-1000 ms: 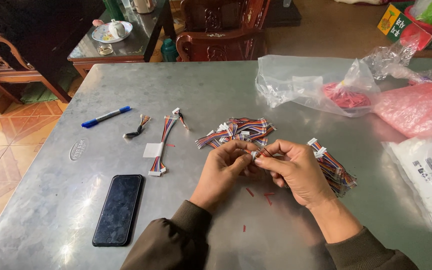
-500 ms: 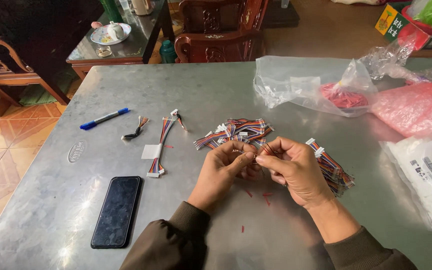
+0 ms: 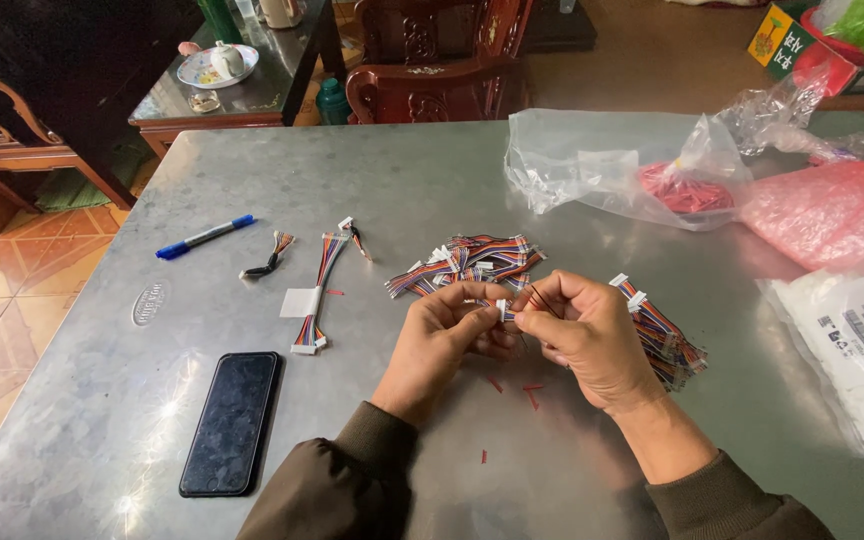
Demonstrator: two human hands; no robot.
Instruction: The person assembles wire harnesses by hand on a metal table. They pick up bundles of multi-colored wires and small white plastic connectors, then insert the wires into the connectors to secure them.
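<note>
Little has shifted over the past second: both hands stay joined above the middle of the grey metal table (image 3: 432, 170), and only the view has crept slightly, so the fiddly work on one small connector seems to be still in hand rather than finished. The left hand (image 3: 444, 338) and the right hand (image 3: 580, 335) meet fingertip to fingertip, pinching a small white connector (image 3: 503, 309) between them, with a thin dark wire (image 3: 544, 299) rising from it over the right forefinger. Both wrists come up from the near edge in olive sleeves, palms turned inward, fingers curled tight on the part.

Just beyond the hands lies a loose pile of multicoloured wire harnesses (image 3: 472, 260); a second bundle (image 3: 664, 335) rests just right of the right hand. A few red wire offcuts (image 3: 530, 396) dot the table near the wrists. To the left sit a longer harness (image 3: 314, 295) (with a white tag), a blue marker pen (image 3: 204, 236) and, nearer, a black phone (image 3: 232, 420). Clear plastic bags (image 3: 602, 165) lie far right.
</note>
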